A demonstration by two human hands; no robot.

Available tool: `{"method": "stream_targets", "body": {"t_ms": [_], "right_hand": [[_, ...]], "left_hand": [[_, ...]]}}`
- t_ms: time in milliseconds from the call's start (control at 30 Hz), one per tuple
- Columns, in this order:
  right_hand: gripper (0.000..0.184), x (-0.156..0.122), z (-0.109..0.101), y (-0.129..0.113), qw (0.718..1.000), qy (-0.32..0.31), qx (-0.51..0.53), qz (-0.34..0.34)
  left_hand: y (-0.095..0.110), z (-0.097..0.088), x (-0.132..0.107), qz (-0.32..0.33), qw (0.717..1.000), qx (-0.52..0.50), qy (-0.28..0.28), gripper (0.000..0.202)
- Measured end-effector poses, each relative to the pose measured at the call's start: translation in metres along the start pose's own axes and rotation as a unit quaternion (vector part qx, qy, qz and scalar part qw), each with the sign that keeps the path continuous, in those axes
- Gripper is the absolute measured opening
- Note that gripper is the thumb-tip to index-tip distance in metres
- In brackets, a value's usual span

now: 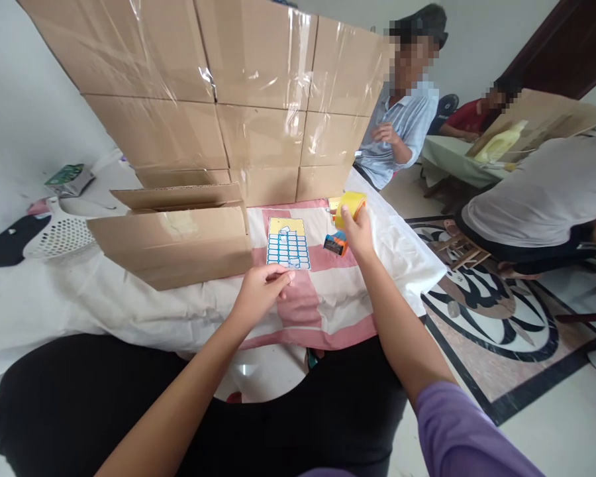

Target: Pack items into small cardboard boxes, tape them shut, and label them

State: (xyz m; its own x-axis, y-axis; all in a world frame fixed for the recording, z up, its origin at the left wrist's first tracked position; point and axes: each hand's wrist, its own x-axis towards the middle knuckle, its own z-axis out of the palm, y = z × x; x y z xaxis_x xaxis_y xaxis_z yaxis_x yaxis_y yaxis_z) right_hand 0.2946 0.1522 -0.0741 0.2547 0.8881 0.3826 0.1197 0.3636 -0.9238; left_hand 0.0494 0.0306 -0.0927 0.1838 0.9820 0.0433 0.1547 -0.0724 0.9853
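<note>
My right hand [358, 232] is closed around a roll of yellowish packing tape [350, 205], held just above the table at its right side. An orange and black tape cutter [336, 242] lies just below that hand. My left hand [261, 288] is pinched at the near edge of a sheet of blue-bordered labels [288, 245]; what the fingers pinch is too small to make out. A cardboard box [171, 242] with open flaps lies to the left of the sheet.
A wall of taped cardboard boxes [258, 86] stands behind the table [129, 298], which has a white and pink cover. A white basket [62, 232] sits at far left. Other people [402, 126] sit and bend at right over a patterned floor [491, 318].
</note>
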Motion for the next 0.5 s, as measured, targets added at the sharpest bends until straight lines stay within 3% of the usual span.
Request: {"method": "stream_targets", "body": {"t_ms": [133,267,400,500], "right_hand": [[0.051,0.006,-0.001,0.026,0.997,0.017,-0.004,0.073],[0.045,0.003,-0.006,0.031,0.993,0.018,-0.006,0.113],[0.037,-0.005,-0.017,0.013,0.991,0.042,-0.071,0.105],[0.037,-0.022,-0.015,-0.016,0.988,0.054,-0.121,0.079]], "left_hand": [[0.011,-0.003,-0.003,0.006,1.0,-0.018,-0.001,0.026],[0.022,-0.01,-0.006,0.019,1.0,-0.017,0.0,0.028],[0.028,-0.022,-0.007,0.046,0.999,-0.006,0.011,0.027],[0.031,-0.034,-0.009,0.066,0.997,0.005,0.027,0.025]]}}
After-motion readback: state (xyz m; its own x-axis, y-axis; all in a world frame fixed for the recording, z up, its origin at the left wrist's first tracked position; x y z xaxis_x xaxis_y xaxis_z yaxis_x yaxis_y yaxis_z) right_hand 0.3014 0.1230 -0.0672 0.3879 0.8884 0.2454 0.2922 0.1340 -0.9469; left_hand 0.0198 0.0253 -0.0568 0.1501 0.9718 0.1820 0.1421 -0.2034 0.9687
